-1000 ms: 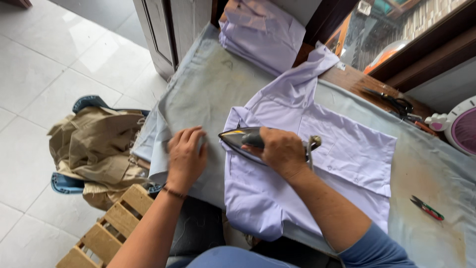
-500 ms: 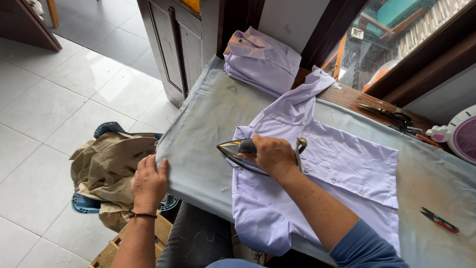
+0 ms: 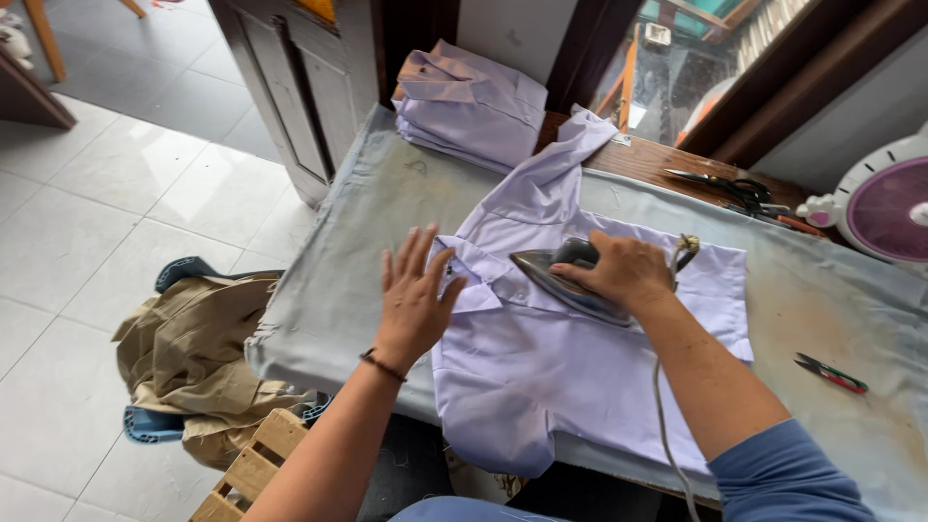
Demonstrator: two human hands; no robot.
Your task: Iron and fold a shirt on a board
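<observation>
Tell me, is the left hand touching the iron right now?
Apart. The head view shows the left hand flat by the collar of the lilac shirt, with a strip of shirt between its fingers and the tip of the iron.

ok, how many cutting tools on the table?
2: black-handled scissors at the far edge near the fan, and small red-and-green snips on the right side of the cloth-covered table. Others may be hidden under clothing.

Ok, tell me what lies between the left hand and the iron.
In the head view, only the lilac shirt lies there: its collar and front spread between the left hand and the iron, which the right hand grips.
</observation>
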